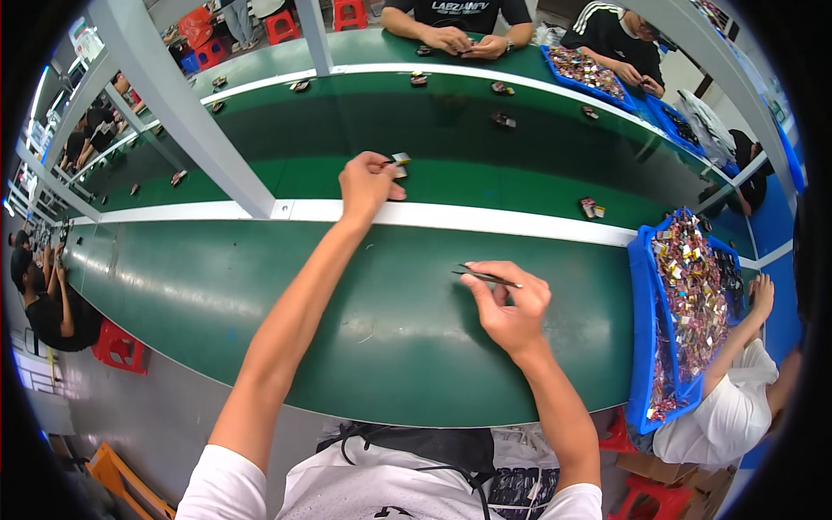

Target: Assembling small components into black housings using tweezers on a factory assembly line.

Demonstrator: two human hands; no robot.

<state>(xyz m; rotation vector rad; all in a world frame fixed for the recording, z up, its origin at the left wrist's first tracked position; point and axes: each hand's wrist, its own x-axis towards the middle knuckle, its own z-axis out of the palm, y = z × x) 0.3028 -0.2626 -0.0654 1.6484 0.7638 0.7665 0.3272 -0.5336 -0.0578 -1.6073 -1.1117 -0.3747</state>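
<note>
My left hand (366,185) reaches over the white rail onto the green conveyor belt. Its fingers are closed at a small electronic assembly (399,166) with a silver-and-yellow battery-like part; the fingers cover some of it. Above the near green tabletop, my right hand (517,309) grips dark pointed tweezers (490,277), tips toward the left. Nothing shows between the tips. On the belt to the right lies a similar assembly (592,208), dark and pinkish with a pale part.
A blue tray (642,329) heaped with small wired parts stands at the table's right end, beside a co-worker's arm (737,334). Grey frame posts (178,104) rise along the white rail (485,216). More assemblies dot the belt; other people sit across it.
</note>
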